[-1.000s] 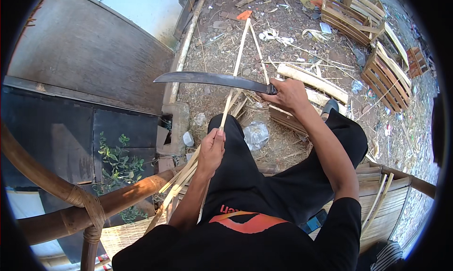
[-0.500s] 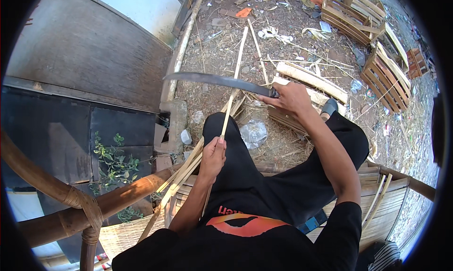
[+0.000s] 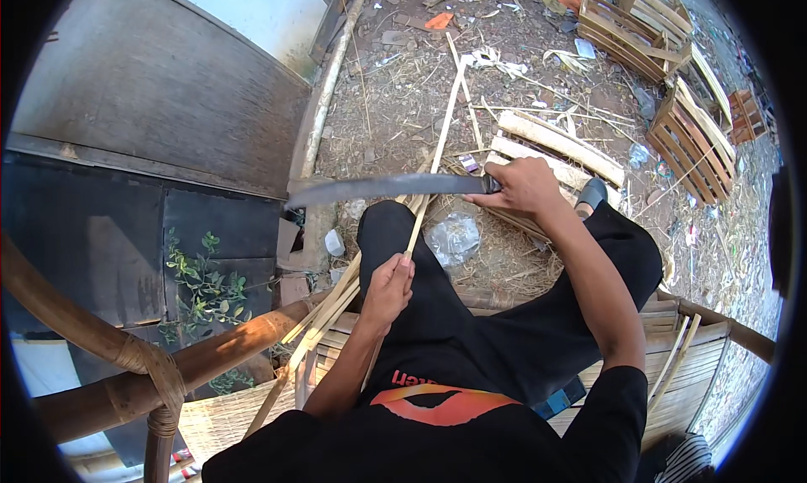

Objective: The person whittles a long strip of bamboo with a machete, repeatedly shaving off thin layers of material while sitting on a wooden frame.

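My left hand (image 3: 388, 291) is closed round a long, thin bamboo strip (image 3: 445, 128) above my left thigh. The strip points away from me and slightly to the right. In my right hand (image 3: 523, 186) is the dark handle of a machete (image 3: 395, 187), gripped over the ground past my knees. Its long, slightly curved blade reaches left and crosses over the strip; whether the edge touches the strip I cannot tell. More bamboo strips (image 3: 324, 316) lie in a bundle beside my left thigh, partly hidden by my left arm.
I sit on a bamboo bench (image 3: 685, 374) with a thick bamboo armrest (image 3: 210, 348) at my left. Ahead lie a slatted wooden panel (image 3: 559, 140) and a clear plastic bag (image 3: 454, 237). Wooden crates (image 3: 685, 138) stand far right. A plant (image 3: 206, 281) grows by the dark panels on the left.
The machete blade has moved down along the strip toward my left hand, its tip blurred. The strip has tilted further right, and its far end sits lower in view.
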